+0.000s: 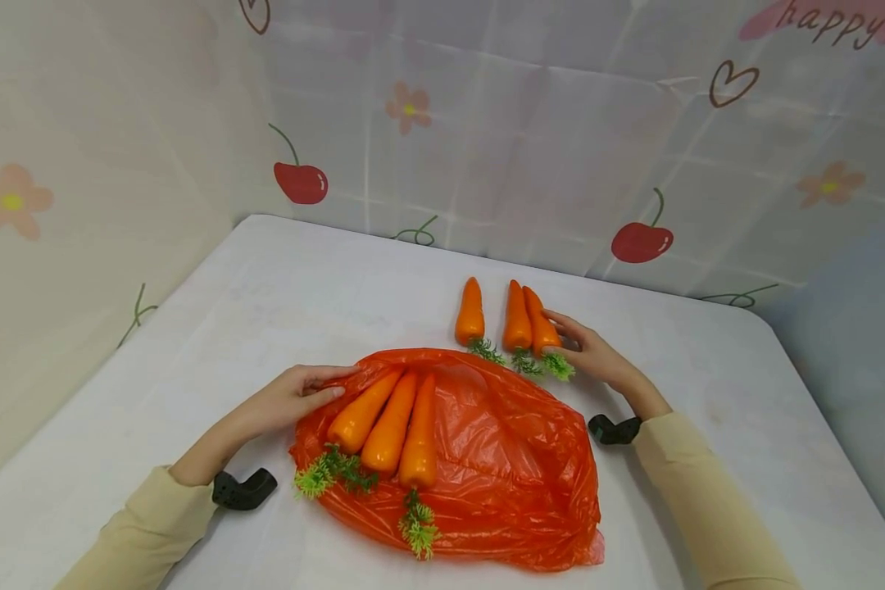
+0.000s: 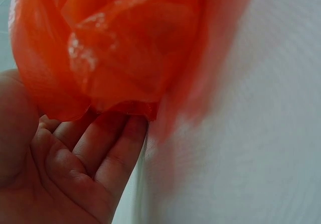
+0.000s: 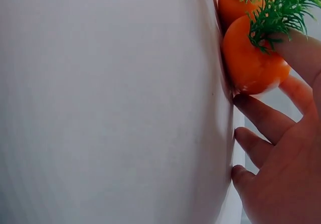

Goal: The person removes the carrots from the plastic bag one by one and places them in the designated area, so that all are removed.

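Note:
A red plastic bag (image 1: 516, 442) lies on the table, with three orange toy carrots (image 1: 391, 430) with green leafy tops on its left part. At the bag's left edge, my left hand (image 1: 295, 397) holds the plastic between thumb and fingers. In the left wrist view, the fingers (image 2: 108, 153) pass behind the crumpled bag (image 2: 130, 48), which hides their tips. Farther back, my right hand (image 1: 590, 352) grips the rightmost carrot (image 1: 542, 324), thumb by its leafy top and index finger along its far side. The right wrist view shows that carrot (image 3: 253, 58) at the thumb and fingertips.
Beside the held carrot lies another carrot (image 1: 517, 319), and a third carrot (image 1: 470, 313) sits a little to its left. All three are just behind the bag on the white table (image 1: 192, 328). Printed curtains (image 1: 487, 164) hang behind the table.

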`<state>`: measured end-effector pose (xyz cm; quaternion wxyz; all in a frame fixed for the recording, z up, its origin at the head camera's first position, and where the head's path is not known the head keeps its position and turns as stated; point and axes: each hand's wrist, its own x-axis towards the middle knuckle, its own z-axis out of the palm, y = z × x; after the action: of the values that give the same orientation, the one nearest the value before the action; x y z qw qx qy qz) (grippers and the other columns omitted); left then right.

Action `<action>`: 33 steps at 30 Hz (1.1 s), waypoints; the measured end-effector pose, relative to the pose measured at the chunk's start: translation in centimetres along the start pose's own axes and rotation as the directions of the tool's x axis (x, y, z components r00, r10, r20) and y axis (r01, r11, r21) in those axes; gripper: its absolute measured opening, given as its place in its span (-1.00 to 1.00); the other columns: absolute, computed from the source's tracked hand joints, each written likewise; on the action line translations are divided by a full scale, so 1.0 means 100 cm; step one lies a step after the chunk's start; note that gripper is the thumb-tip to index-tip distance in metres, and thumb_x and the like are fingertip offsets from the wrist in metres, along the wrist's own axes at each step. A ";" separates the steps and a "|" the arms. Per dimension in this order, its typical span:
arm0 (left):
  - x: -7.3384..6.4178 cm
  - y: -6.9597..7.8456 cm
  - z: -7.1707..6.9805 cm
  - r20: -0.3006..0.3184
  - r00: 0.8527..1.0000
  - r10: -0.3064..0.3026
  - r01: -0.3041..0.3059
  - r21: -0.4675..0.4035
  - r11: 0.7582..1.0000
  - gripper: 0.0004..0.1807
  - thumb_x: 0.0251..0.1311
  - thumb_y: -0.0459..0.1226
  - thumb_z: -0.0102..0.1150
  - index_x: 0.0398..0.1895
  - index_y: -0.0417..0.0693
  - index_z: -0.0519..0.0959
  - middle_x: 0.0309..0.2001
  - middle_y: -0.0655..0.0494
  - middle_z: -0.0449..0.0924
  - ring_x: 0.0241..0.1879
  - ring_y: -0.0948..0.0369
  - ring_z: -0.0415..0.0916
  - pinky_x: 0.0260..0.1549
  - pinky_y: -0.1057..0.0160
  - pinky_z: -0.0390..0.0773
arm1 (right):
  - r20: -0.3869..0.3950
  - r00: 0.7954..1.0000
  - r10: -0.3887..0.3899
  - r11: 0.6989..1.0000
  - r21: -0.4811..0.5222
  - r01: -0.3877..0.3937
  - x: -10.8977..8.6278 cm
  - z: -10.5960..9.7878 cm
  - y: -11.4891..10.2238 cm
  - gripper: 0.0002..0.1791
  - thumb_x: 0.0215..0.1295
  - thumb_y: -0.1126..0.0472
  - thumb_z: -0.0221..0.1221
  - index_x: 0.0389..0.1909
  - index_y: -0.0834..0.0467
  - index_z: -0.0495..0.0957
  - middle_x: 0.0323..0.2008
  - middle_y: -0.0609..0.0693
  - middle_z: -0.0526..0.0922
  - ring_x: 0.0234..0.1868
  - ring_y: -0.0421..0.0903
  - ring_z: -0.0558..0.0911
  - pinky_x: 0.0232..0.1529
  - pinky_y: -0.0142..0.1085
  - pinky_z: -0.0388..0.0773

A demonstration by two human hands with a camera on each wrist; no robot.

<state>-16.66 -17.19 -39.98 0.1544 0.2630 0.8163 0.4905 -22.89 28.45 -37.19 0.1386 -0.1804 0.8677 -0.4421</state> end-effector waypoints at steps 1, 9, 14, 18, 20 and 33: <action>0.000 0.000 0.000 0.000 1.000 0.001 -0.001 0.003 1.000 -0.57 0.34 -0.29 0.04 0.24 -0.24 0.40 0.10 -0.12 0.48 0.01 0.11 0.46 -0.06 0.26 0.43 | -0.005 1.000 0.001 1.000 0.002 -0.001 0.002 0.001 0.004 -0.29 0.34 0.25 0.12 0.42 0.27 0.03 0.36 0.32 0.06 0.31 0.33 0.06 0.16 0.24 0.02; -0.001 0.002 0.001 0.000 1.000 -0.009 0.009 0.004 1.000 -0.57 0.34 -0.30 0.04 0.24 -0.24 0.40 0.09 -0.13 0.49 -0.06 0.13 0.47 -0.11 0.30 0.45 | -0.068 0.997 0.034 0.999 0.004 -0.034 0.009 0.008 0.022 -0.28 0.35 0.15 0.11 0.45 0.12 0.03 0.38 0.24 0.06 0.33 0.27 0.07 0.18 0.23 0.00; -0.001 0.002 0.001 0.005 1.000 -0.013 0.013 0.001 1.000 -0.57 0.34 -0.31 0.04 0.24 -0.25 0.40 0.14 -0.17 0.44 -0.10 0.13 0.45 -0.13 0.31 0.46 | -0.077 0.996 0.034 0.999 -0.008 -0.035 0.010 0.012 0.020 -0.28 0.35 0.12 0.12 0.45 0.11 0.04 0.37 0.25 0.08 0.32 0.26 0.10 0.18 0.23 0.00; 0.000 0.001 0.000 -0.001 1.000 -0.004 0.004 0.008 1.000 -0.57 0.34 -0.30 0.04 0.24 -0.24 0.40 0.10 -0.13 0.48 -0.06 0.14 0.47 -0.10 0.30 0.45 | -0.071 0.997 0.010 1.000 -0.018 -0.011 0.014 0.012 0.019 -0.29 0.35 0.13 0.11 0.44 0.12 0.05 0.35 0.25 0.12 0.31 0.26 0.13 0.17 0.22 0.03; 0.000 0.000 0.000 -0.003 1.000 -0.003 0.003 0.011 1.000 -0.57 0.34 -0.29 0.04 0.25 -0.23 0.40 0.09 -0.10 0.50 -0.03 0.15 0.47 -0.08 0.29 0.45 | -0.068 0.998 -0.001 1.000 -0.030 -0.001 0.015 0.013 0.019 -0.29 0.35 0.14 0.11 0.44 0.14 0.05 0.35 0.26 0.12 0.31 0.26 0.12 0.17 0.22 0.05; 0.001 -0.004 -0.001 0.002 1.000 0.009 -0.009 0.001 1.000 -0.57 0.34 -0.30 0.03 0.25 -0.25 0.39 0.14 -0.13 0.44 0.01 0.12 0.45 -0.05 0.27 0.43 | -0.077 0.996 0.042 0.997 0.072 -0.036 0.004 0.010 -0.009 -0.37 0.46 0.21 -0.06 0.42 0.34 -0.04 0.36 0.36 0.02 0.33 0.27 0.04 0.22 0.13 0.02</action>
<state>-16.91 -17.38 -40.24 0.1528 0.2674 0.8151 0.4907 -22.67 27.05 -37.07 0.1191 -0.1408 0.8596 -0.4766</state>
